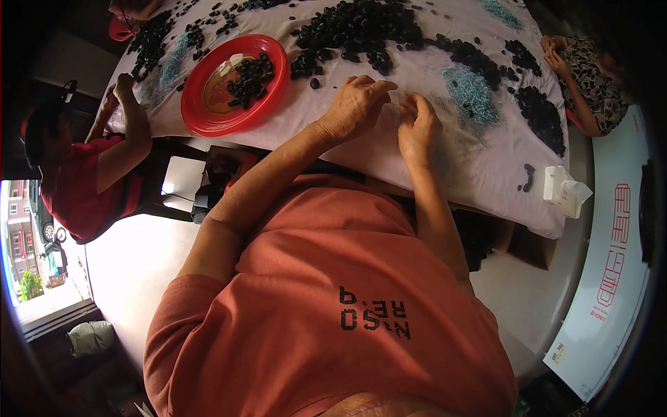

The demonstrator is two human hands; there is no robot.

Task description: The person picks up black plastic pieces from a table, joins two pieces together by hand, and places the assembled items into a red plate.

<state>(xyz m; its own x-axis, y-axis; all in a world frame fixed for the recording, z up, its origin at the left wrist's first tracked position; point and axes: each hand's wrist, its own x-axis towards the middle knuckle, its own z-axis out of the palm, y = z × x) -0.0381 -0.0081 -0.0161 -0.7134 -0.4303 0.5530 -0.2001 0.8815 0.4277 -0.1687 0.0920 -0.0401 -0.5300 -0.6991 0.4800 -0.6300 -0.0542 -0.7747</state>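
Over the near edge of the cloth-covered table, my left hand (356, 109) and my right hand (420, 129) face each other, a small gap between them. The fingers of both are bent and drawn together at the tips. Whatever they pinch is too small to make out. Left of my left hand sits a round red tray (278, 76) holding black ring-like pieces (251, 80) heaped toward one side. Beyond my hands lies a large pile of the same black pieces (358, 31). Small pale blue pieces (471, 97) are scattered to the right of my right hand.
A white cloth (389, 163) covers the table. More black pieces (542, 118) lie at the right, near a tissue box (561, 191) on the corner. A person in red (97, 167) works at the left; another person (587, 80) is at the far right.
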